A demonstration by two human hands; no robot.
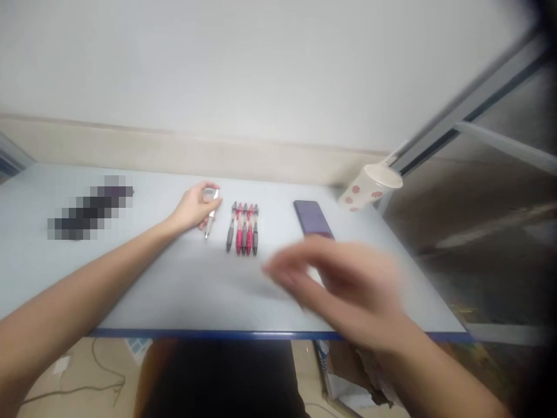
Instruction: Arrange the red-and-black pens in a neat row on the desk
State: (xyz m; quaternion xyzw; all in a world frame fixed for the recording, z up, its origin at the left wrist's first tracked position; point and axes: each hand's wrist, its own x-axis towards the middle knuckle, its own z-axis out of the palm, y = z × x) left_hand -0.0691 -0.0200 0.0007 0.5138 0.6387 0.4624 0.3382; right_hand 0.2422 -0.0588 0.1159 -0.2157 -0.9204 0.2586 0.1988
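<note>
Several pens with red and dark grips lie side by side, tips toward me, at the middle of the pale table. Just left of them, my left hand is closed on a white pen, held between thumb and fingers at the tabletop. My right hand is raised above the right part of the table, blurred by motion, its thumb and forefinger brought close together at the tips. Whether anything is between those fingertips is too blurred to tell. A dark phone lies behind my right hand, which covers its near end.
A white paper cup with red patterns stands at the table's back right, beside a metal-framed partition. Something dark and pixelated lies at the left. The blue table edge runs along the front; a wall is behind.
</note>
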